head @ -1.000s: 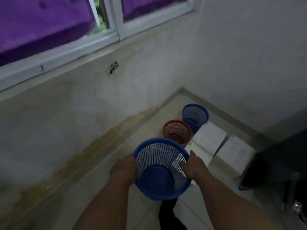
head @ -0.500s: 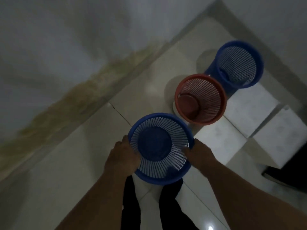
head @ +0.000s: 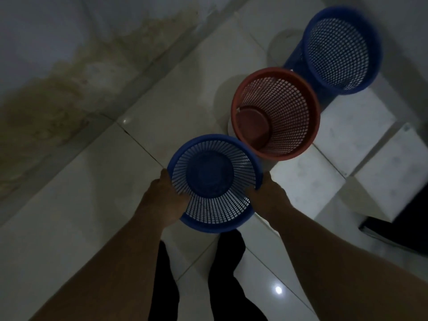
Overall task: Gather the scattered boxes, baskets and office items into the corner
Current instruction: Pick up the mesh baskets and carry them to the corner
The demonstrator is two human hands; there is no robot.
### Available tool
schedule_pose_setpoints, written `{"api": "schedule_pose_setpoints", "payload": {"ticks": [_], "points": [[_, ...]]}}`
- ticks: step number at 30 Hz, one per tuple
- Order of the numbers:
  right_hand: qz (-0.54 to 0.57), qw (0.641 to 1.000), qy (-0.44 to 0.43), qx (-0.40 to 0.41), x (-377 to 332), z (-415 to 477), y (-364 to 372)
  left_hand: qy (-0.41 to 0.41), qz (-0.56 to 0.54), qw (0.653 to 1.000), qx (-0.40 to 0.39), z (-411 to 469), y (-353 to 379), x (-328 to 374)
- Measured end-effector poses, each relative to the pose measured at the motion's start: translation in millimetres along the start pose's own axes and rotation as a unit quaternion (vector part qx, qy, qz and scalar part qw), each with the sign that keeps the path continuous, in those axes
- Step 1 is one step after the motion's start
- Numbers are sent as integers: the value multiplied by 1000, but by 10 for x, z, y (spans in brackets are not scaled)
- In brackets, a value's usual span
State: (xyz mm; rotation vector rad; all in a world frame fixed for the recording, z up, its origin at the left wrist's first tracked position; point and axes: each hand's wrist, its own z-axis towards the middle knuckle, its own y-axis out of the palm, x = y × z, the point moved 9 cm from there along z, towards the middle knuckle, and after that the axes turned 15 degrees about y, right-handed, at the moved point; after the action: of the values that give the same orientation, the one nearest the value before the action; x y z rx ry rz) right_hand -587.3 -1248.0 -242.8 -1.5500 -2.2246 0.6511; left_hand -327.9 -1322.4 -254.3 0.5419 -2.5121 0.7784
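I hold a blue mesh basket (head: pixel 214 181) upright by its rim, low over the floor tiles. My left hand (head: pixel 165 200) grips its left side and my right hand (head: pixel 266 196) grips its right side. Just beyond it stands a red mesh basket (head: pixel 278 112), nearly touching the blue rim. A second blue basket (head: pixel 340 49) stands farther back, toward the corner. White boxes (head: pixel 356 126) lie side by side to the right of the baskets; another white box (head: pixel 393 172) sits nearest the dark furniture.
A stained wall base (head: pixel 58 100) runs along the left. Dark furniture (head: pixel 412 218) blocks the right edge. My dark trouser legs (head: pixel 196 274) stand below the held basket on pale glossy tiles (head: pixel 69 205).
The view has tilted down and come closer to the floor. The held blue basket has moved lower and nearer to the red basket, in the same two-handed grip.
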Motion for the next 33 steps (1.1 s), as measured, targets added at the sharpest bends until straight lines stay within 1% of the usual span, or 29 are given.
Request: {"api": "schedule_pose_setpoints", "payload": {"ticks": [2,4,8,10,12,14,16,17,19,21,23,24,26,28,29,31,33], "points": [[11,1000,-4,6,18,-231,-110,-10,61,998,-24,-190,-67,113],[-12,999,-29,17,9,-559,-245,14,109,994,-22,-437,-200,375],[-64,991,-110,38,-176,-1625,-704,103,198,975,-22,-1177,-697,1429],[-67,984,-154,55,-370,-2227,-985,167,230,959,-6,-1578,-1015,2071],[-52,978,-187,82,-485,-2870,-1309,244,260,934,12,-2107,-1297,2672],[-29,972,-204,116,-433,-3436,-1582,309,304,901,29,-2624,-1502,3071],[-29,966,-211,144,-352,-3847,-1735,358,345,866,56,-3007,-1672,3267],[-34,964,-210,160,-204,-4131,-1815,390,361,845,64,-3286,-1696,3361],[-51,958,-211,187,62,-4566,-1934,446,367,814,68,-3735,-1666,3514],[-51,950,-199,237,449,-4951,-2102,502,381,773,67,-4135,-1480,3738],[-29,946,-156,283,1003,-5231,-2226,549,423,719,46,-4522,-1073,3981],[-13,946,-136,294,1265,-5313,-2239,562,441,698,38,-4663,-865,4063],[37,942,-86,324,2041,-5512,-2260,606,447,658,-4,-5107,-222,4258],[93,933,-18,348,2976,-5735,-2134,653,458,600,-59,-5689,567,4337],[117,928,16,352,3380,-5827,-2030,672,463,574,-69,-5959,868,4335],[178,913,115,349,4471,-6128,-1565,721,459,506,-115,-6666,1734,4178],[235,891,210,327,5529,-6529,-903,750,456,439,-191,-7434,2614,3784]]}}
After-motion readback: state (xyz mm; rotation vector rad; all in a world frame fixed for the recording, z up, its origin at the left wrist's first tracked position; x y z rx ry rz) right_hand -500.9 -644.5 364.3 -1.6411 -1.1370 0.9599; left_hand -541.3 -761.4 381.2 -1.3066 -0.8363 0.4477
